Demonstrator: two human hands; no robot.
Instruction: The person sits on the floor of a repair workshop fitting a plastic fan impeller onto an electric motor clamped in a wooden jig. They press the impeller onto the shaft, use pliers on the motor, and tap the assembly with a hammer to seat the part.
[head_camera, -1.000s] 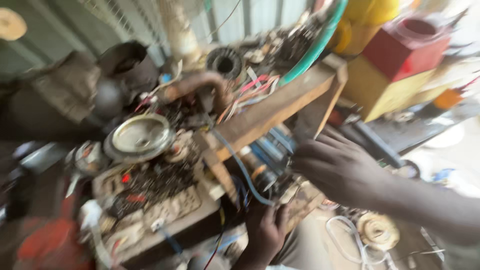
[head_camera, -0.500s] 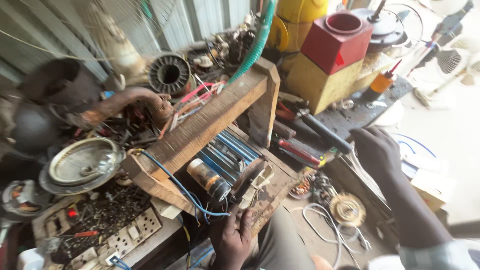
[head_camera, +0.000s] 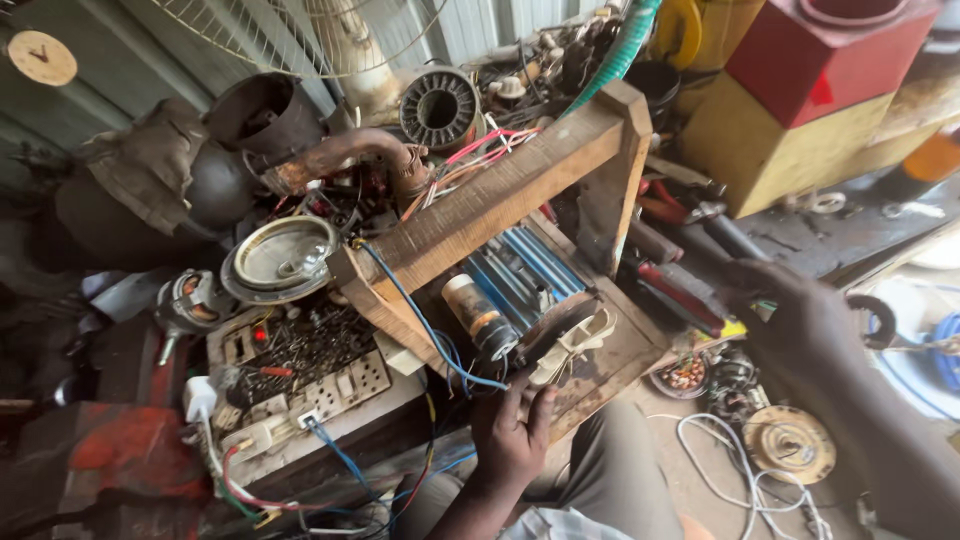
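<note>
My left hand rests against the near edge of a wooden stand, fingers spread and touching its base board just below a blue wire. Under the stand's top beam lies a motor part with blue windings and a dark cylinder. My right hand reaches to the right of the stand, over red-handled tools and a yellow object; whether it grips anything is unclear.
A round metal dish, a switch board with sockets, a rusty pipe, a stator ring, a red and yellow box, white cable and a brass disc crowd the bench and floor.
The view has swung left and steadied. My right hand moved down and left toward the tools beside the stand. My left hand stays at the stand's near edge.
</note>
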